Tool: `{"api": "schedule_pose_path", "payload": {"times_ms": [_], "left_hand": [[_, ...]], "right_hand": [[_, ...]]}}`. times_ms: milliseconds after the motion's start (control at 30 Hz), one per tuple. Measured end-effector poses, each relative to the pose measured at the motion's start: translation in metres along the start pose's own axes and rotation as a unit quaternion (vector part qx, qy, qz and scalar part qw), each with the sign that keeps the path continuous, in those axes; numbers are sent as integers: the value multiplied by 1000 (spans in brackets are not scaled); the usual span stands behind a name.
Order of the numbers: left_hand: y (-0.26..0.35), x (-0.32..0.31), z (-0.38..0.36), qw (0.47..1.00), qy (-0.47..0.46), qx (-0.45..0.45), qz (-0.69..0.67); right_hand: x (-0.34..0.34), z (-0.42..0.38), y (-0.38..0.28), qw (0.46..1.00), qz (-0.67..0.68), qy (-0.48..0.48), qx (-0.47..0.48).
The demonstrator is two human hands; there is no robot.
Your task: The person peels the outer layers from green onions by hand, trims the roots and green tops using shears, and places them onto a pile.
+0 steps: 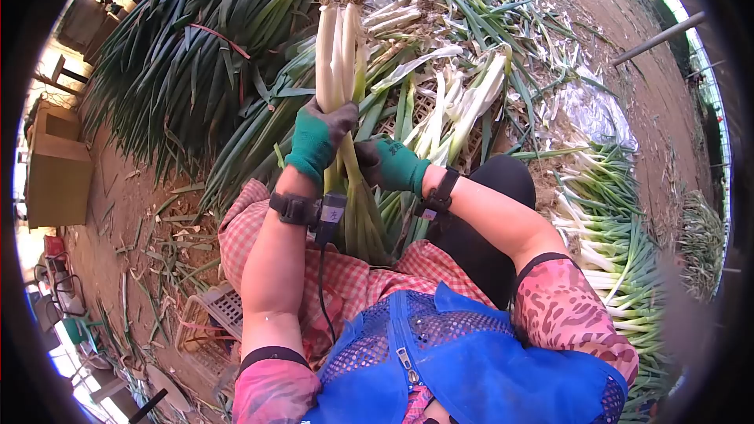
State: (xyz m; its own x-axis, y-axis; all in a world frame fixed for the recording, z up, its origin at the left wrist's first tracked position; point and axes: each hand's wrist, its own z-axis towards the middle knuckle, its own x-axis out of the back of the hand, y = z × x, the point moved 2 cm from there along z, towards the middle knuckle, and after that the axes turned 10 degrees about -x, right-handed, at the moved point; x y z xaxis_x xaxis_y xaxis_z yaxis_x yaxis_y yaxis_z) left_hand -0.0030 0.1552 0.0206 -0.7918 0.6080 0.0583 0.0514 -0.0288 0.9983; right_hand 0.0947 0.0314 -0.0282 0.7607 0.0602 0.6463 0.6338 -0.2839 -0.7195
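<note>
Heaped green onions (196, 55) (and dirt ground (664, 137)) suggest a farm.

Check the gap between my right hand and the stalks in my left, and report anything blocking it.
Nothing visible blocks it: the right hand is right beside the stalks, just below the left hand gripping them. Whether it touches them is unclear.

the floor (108, 192) is brown earth, strewn at left with leaf scraps (140, 245). a box (59, 161) and a crate (225, 308) stand there. a big tied bundle (177, 71) of leeks lies at upper left; a leek row (620, 267) runs down the right, white ends inward, crumpled film (594, 114) at its top.
</note>
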Motion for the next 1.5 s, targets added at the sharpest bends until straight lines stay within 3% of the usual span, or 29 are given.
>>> {"api": "schedule_pose_path", "payload": {"times_ms": [100, 167, 233, 300, 333, 367, 433, 467, 567, 633, 667, 700, 800, 867, 967, 1000, 1067, 1133, 1167, 1233, 1267, 1333, 1433, 1467, 1500], "left_hand": [[19, 7, -6, 999, 18, -14, -33], [18, 20, -3, 998, 46, -29, -30], [9, 24, 0, 997, 47, -31, -57], [7, 22, 1, 996, 53, -16, -71], [5, 22, 4, 996, 36, -13, -77], [2, 23, 5, 995, 41, -12, -85], [7, 18, -1, 993, 55, -4, -100], [11, 18, -4, 992, 62, -5, -107], [2, 15, -2, 991, 24, -18, -132], [9, 7, -5, 991, 12, 13, -130], [12, 3, -6, 990, 5, 33, -138], [14, -1, -7, 988, -3, 53, -147], [22, -6, -14, 978, -73, -81, -178], [27, -4, -15, 983, -75, -46, -161], [33, 2, -16, 981, -66, -13, -180], [35, 4, -17, 979, -62, 23, -193], [9, 5, -8, 981, -85, -82, -151], [34, 5, -19, 982, -96, -11, -164], [41, 5, -25, 982, -126, -30, -137], [51, 4, -32, 976, -189, -73, -82], [64, -1, -34, 979, -192, 11, -63], [63, -7, -38, 966, -238, -1, -97], [69, -10, -44, 951, -272, 39, -140], [66, -10, -42, 949, -274, 46, -150], [64, -9, -41, 947, -275, 53, -158]], "right_hand": [[22, -4, 30, 989, -80, 101, -73], [34, 1, 89, 914, -194, 300, -192], [48, -5, 119, 880, -173, 234, -374], [49, -3, 133, 881, -131, 105, -442], [46, 1, 142, 882, -108, 105, -447], [41, 4, 151, 884, -59, 185, -424], [51, 19, 144, 916, 52, 173, -359], [50, 17, 139, 898, 196, 280, -276], [72, 6, 58, 882, 371, 280, -75], [73, -5, 5, 891, 393, 220, -54], [73, 2, 12, 894, 396, 210, -22], [61, -13, -34, 917, 351, 189, 22], [47, -13, -50, 971, 132, 194, 44], [47, -20, -64, 973, -7, 213, 85], [40, -40, -74, 988, -21, 116, 101], [48, -49, -82, 982, -92, 123, 109], [76, -47, -78, 980, -39, 143, 136], [110, -43, -78, 961, 33, 236, 140], [129, -42, -79, 935, 77, 320, 131], [147, -21, -46, 877, -14, 451, 164], [156, -15, -46, 891, 24, 407, 200], [149, -5, -39, 861, -216, 372, 270], [126, 4, -26, 865, -368, 278, 197], [121, 5, -22, 877, -364, 275, 149], [125, 11, -22, 878, -318, 314, 171]]}}
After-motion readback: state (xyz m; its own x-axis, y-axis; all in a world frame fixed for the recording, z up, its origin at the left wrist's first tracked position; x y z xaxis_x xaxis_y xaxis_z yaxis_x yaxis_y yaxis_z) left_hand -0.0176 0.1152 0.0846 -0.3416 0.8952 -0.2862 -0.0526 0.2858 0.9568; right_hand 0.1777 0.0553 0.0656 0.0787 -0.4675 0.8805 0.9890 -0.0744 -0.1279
